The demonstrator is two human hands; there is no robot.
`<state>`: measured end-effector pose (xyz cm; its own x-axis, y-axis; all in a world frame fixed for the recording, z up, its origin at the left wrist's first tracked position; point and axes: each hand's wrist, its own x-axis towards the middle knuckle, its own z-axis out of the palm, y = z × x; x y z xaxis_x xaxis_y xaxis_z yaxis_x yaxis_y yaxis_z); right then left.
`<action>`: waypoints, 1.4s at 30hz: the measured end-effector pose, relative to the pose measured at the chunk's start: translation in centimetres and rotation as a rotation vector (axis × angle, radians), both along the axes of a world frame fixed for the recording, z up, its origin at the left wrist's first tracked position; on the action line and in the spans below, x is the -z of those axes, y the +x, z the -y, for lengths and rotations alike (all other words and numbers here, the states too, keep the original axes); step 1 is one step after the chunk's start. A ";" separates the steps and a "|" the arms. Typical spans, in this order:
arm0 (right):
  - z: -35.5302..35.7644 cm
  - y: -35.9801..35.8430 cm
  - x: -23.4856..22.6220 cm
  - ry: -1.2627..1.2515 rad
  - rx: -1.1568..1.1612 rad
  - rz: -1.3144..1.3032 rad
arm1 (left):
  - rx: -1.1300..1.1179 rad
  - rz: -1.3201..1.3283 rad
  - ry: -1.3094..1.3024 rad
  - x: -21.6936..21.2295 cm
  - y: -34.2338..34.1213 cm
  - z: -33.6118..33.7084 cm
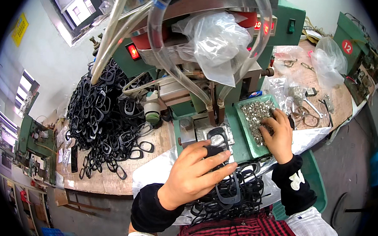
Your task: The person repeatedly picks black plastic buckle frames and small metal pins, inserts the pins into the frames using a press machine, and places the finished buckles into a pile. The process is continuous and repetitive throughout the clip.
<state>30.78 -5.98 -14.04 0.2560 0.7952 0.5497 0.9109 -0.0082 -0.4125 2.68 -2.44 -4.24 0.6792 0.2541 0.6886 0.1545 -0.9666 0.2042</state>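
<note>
My left hand [194, 174] is closed on a black eyeglass frame front [230, 200], which it holds lengthwise under the machine's two narrow metal prongs [216, 110]. One lens ring lies at the prongs' foot, the other points toward me; the fingers cover the middle. My right hand [280, 134] dips into a green tray [260, 153] of small silvery metal parts [251, 112]. Its fingers are curved and apart, touching the parts, and no held piece shows. Below my left hand, more black frame fronts [249, 188] are heaped at the table's front edge.
A large heap of black frames [97, 110] covers the table at left. Clear hoses and a plastic bag [217, 42] hang on the green machine [287, 19] ahead. Right of the tray lie glasses [306, 117] and a wrench [313, 108]. A green basket [319, 188] stands beneath.
</note>
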 end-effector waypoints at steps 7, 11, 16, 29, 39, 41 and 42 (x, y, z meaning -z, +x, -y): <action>-1.9 -1.9 -0.8 0.057 -0.327 0.213 | -0.002 -0.001 -0.023 0.2 -0.7 0.1; -3.2 -1.0 -1.0 0.022 -0.248 0.311 | -0.065 0.143 -0.132 2.3 -0.5 2.2; -0.9 0.0 -0.6 0.134 -0.067 -0.188 | -0.727 0.071 0.243 2.5 -8.5 5.9; 0.3 -1.1 -0.5 0.123 -0.050 -0.593 | -1.238 -0.525 0.118 9.4 -21.1 -9.7; 4.4 -0.9 -0.5 0.059 0.057 -0.642 | -0.865 0.457 -0.799 8.5 -17.6 -7.3; 3.1 -1.6 -1.8 0.022 -0.039 -0.559 | -0.825 0.497 -0.839 9.6 -18.0 -8.5; 2.5 -2.0 -2.2 0.017 -0.079 -0.580 | -0.798 0.544 -0.859 10.4 -18.1 -9.2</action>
<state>28.78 -8.50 -11.83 0.4591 0.8163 0.3507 0.5339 0.0620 -0.8432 -15.47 6.77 -14.60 -0.1784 0.9537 0.2423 0.3265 -0.1750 0.9288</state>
